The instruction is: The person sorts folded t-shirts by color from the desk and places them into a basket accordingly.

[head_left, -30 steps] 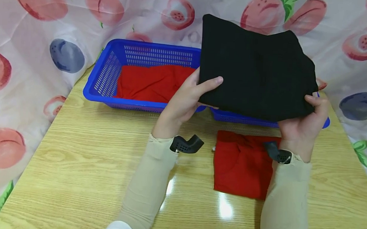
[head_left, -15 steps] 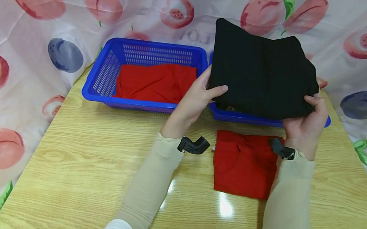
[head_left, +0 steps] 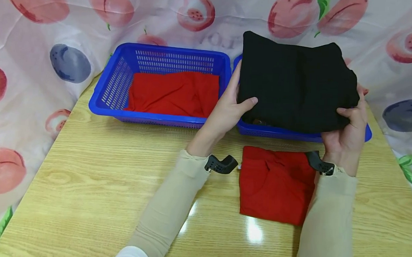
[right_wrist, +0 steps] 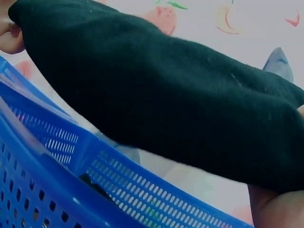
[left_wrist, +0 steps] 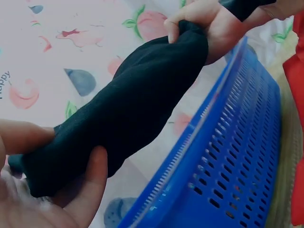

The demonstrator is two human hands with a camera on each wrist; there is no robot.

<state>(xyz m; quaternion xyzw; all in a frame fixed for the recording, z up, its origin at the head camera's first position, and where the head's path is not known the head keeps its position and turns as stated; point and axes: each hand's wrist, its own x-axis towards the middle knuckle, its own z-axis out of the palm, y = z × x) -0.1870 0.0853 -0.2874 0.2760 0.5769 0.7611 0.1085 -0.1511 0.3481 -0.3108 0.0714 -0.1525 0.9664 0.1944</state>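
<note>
Between my two hands is a folded black garment (head_left: 296,86), held over the right blue basket (head_left: 277,133). My left hand (head_left: 228,108) grips its left edge, thumb on top and fingers underneath. At the lower right corner, my right hand (head_left: 349,126) pinches the cloth in the same way. Both wrist views show the garment (left_wrist: 118,104) raised above the basket rim, with the patterned backdrop behind. The garment hides most of that basket's inside; something dark shows in it in the right wrist view.
A second blue basket (head_left: 152,117) stands to the left, with red cloth (head_left: 176,93) inside. A folded red garment (head_left: 275,184) lies on the wooden table (head_left: 99,170), close to my right forearm. A fruit-print curtain (head_left: 155,13) hangs behind the baskets.
Both hands have carried the black garment to the right and a little lower, my left hand travelling further. The right basket's left end now shows more. The red pieces stay put.
</note>
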